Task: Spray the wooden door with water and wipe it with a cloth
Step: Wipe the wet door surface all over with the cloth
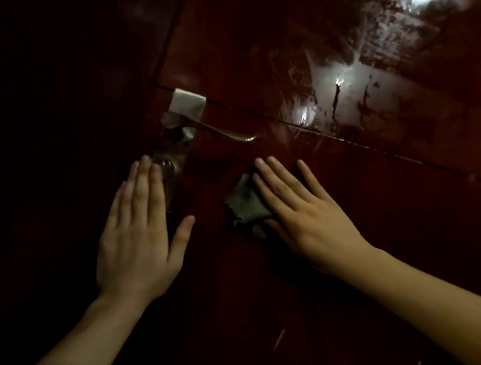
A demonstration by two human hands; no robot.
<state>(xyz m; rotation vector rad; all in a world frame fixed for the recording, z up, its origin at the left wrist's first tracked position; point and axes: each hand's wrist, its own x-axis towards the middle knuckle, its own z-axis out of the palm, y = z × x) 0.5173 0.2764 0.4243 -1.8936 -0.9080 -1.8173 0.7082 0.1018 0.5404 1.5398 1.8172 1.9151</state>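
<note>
Wiping step, judging by the layout: dark red wooden door (361, 222) fills the view, close up. Grey cloth (243, 204) lies flat on the door's lower panel, below the lever handle (223, 131), just right of the lock plate (171, 159). Right hand (303, 217) presses on the cloth, fingers straight and spread, palm down; part of the cloth sticks out left of the fingers. Left hand (139, 231) is flat too, fingers together, thumb out, fingertips at the plate's keyhole; looks like bracing, though contact is hard to confirm in the dim light. Wet streaks and drips (338, 86) shine on the upper panel, up right, well apart from the cloth.

To do it well: keep the palm flat, even pressure, overlapping strokes. Work up toward the wet patch so drips get caught before running over the groove. Bunch the loose cloth edge under the palm. Go round the handle, and mind the white tape patch (187, 103) above it. No spray bottle in view.
</note>
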